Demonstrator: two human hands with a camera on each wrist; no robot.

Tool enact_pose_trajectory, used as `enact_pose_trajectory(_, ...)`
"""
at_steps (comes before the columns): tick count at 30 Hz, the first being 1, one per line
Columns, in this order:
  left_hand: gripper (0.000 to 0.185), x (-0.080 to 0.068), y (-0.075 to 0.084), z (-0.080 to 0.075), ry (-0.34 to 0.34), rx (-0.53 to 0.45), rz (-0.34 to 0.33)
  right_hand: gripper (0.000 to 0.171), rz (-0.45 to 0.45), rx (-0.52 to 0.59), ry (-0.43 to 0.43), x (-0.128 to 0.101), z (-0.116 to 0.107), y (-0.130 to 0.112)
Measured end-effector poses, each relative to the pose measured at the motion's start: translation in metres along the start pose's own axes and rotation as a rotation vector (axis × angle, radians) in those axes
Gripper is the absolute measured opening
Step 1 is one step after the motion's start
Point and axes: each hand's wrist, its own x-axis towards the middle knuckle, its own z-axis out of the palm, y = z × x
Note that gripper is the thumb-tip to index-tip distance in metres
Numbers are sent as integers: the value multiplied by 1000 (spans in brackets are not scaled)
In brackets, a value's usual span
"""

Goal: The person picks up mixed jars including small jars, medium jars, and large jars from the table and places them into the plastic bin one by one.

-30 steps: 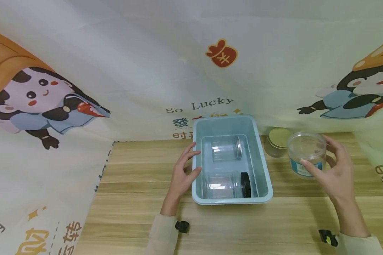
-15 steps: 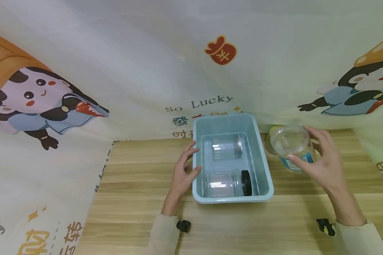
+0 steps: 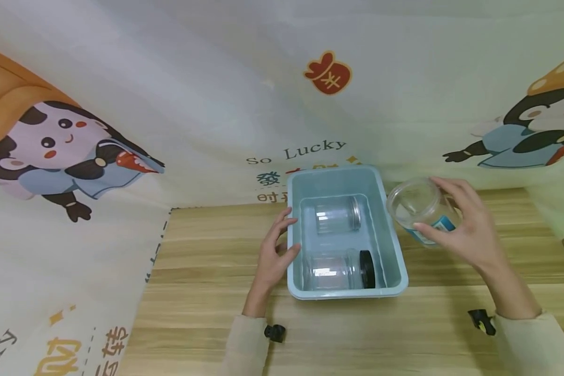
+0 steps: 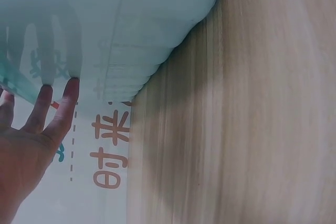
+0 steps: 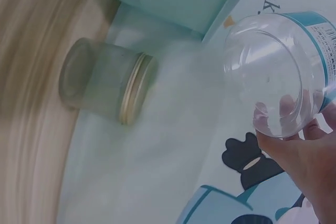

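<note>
right hand (image 3: 465, 230) has lifted the tub (image 3: 415, 206) toward the bin (image 3: 395, 250) at the counter's back edge, still gripping; left hand (image 3: 274, 250), fingers relaxed, steadies the bin.

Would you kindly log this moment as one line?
left hand touches bin | right hand holds clear jar tilted beside bin

We are seeing a clear, glossy plastic tub (image 3: 418, 209), a smooth matt plastic bin (image 3: 390, 245) (pale blue), a wood-grain tabletop (image 3: 202, 261), and printed cloth backdrop (image 3: 207, 104).
</note>
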Motion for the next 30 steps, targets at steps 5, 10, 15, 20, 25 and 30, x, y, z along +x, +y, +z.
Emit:
enact_pose_trajectory(5,54,-1,-25,4,25,-12,0,94,-14,-45,-70,11,2,-7)
enact_pose_trajectory(10,53,-1,-25,3,20,-10,5,93,-29,-49,-111,17,5,-10)
enact_pose_trajectory(15,55,0,-25,3,3,-11,-8,94,-48,-45,-115,22,7,-11)
enact_pose_trajectory(20,56,-1,-25,2,5,-16,-15,90,-62,-52,-166,27,10,-15)
enact_pose_trajectory(25,55,-1,-14,3,-7,-33,-17,87,-65,-65,-232,34,16,-19)
enact_pose_trajectory(30,53,-1,10,2,-20,-36,-32,85,-87,-58,-289,41,26,-22)
